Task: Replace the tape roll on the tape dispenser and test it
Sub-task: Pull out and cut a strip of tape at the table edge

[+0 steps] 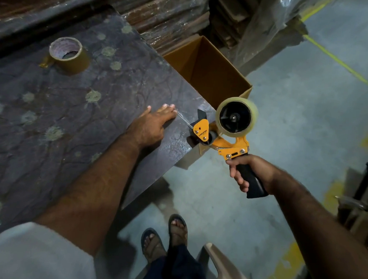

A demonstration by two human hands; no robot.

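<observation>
Right hand (248,172) clenched around tape dispenser (226,131) handle, left hand (152,125) flat, fingers spread

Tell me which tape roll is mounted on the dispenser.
The clear roll, on the yellow dispenser held by the right hand. The brown roll lies loose, flat on the table.

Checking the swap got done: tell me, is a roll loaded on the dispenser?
Loaded: a clear tape roll sits on the hub of the tape dispenser held by the right hand.
</observation>
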